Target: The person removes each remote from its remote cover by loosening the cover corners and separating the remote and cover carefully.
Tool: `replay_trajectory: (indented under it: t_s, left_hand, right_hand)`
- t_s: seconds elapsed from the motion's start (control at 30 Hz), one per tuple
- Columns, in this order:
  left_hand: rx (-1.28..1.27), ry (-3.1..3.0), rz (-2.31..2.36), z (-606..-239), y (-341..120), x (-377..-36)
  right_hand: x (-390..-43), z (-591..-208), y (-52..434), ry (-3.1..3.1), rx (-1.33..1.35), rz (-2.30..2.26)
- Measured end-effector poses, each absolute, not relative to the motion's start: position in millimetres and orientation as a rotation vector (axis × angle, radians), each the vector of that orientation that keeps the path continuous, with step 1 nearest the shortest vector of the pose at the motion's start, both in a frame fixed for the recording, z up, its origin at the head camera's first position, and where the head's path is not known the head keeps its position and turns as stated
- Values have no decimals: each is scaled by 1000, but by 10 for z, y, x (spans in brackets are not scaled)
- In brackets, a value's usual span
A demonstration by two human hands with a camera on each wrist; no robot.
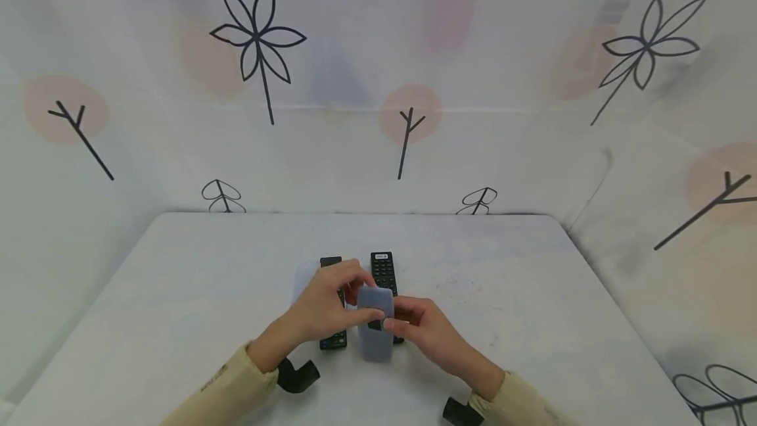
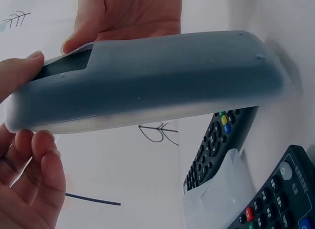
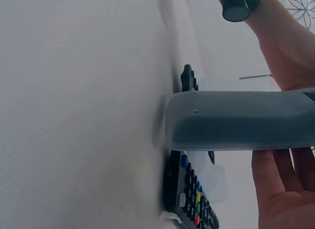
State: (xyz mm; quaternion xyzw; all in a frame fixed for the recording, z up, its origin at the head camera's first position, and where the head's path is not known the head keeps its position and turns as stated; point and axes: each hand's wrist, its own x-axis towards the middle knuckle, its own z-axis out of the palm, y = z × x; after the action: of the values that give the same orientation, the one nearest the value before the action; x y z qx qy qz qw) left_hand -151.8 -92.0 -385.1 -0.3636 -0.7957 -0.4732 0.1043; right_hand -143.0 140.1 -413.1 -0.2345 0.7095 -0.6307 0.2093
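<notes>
Two hands meet over the near middle of the table (image 1: 177, 294), both gripping a grey silicone sleeve (image 1: 376, 324) with a black remote partly inside it; a dark strip of the remote shows at the sleeve's open end in the left wrist view. The left hand (image 1: 331, 311) pinches the sleeve from the top and side, fingers curled round it, while the right hand (image 1: 422, 327) holds it from the other side, thumb and fingers closed on it. The sleeve is lifted off the table, one end close to or touching the surface.

Just beyond the hands lie two more black remotes: one (image 1: 384, 271) bare, behind the right hand, and another (image 1: 332, 301) under the left hand, lying beside or partly in a clear cover (image 2: 216, 199).

By the look of it, the step in hand is working the sleeve along the remote. The next move would call for a firm grip on the remote's exposed end and an even pull on the rubbery sleeve, which will likely cling and bunch.
</notes>
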Motion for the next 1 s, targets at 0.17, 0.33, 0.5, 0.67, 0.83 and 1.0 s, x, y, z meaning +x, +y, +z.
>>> replay_trajectory:
  t_s: [0.17, 0.33, 0.5, 0.67, 0.83, 1.0]
  left_hand:
    - [-1120, -2395, -1344, -3837, -925, -1506]
    - [-1149, -2411, -1280, -3827, -939, -1496]
    - [-1152, -2328, -1214, -3846, -945, -1482]
    - [-1215, -2204, -1232, -3883, -932, -1482]
    - [-1200, -2126, -1309, -3924, -916, -1473]
    - [-1135, -2140, -1354, -3965, -888, -1472]
  right_hand:
    - [-1428, -4160, 1398, 1978, -683, -1746]
    - [-1437, -4160, 1401, 2002, -698, -1729]
    - [-1450, -4172, 1410, 2032, -681, -1708]
    - [-1450, -4172, 1413, 2048, -692, -1707]
    - [-1409, -4156, 1400, 2159, -735, -1765]
    - [-1371, -4115, 1348, 2267, -937, -1911]
